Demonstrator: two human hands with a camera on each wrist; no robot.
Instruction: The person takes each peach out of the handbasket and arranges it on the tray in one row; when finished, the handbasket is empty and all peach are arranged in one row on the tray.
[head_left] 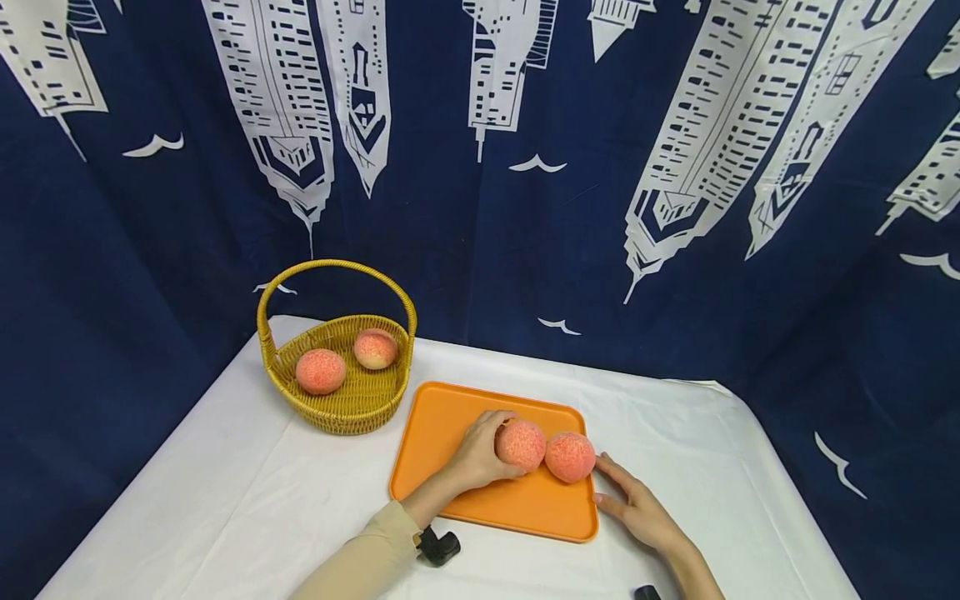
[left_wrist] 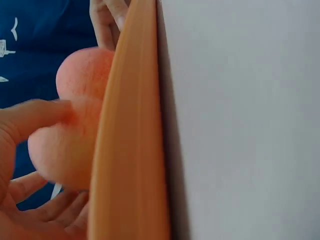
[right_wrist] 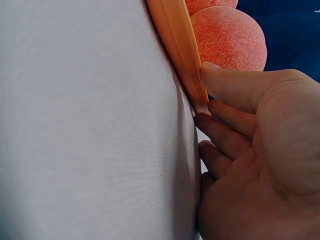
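In the head view my left hand [head_left: 477, 454] holds a pinkish peach [head_left: 522, 444] between thumb and fingers, over the right half of an orange tray [head_left: 432, 429]. Right beside it on the tray is a second peach [head_left: 570, 457]; the two seem to touch. My right hand [head_left: 647, 515] is at the tray's right edge, fingers loosely extended and grasping no peach. Its thumb [right_wrist: 235, 85] touches the tray's rim [right_wrist: 182, 45] in the right wrist view. The left wrist view shows the held peach [left_wrist: 65, 155] partly hidden behind the tray's edge.
A yellow wicker basket [head_left: 352, 423] with a tall arched handle stands left of the tray. Inside it lie two more peaches, one on the left [head_left: 321, 372] and one on the right [head_left: 375, 348]. A white cloth [head_left: 225, 500] covers the table; a dark blue printed curtain [head_left: 480, 233] hangs behind.
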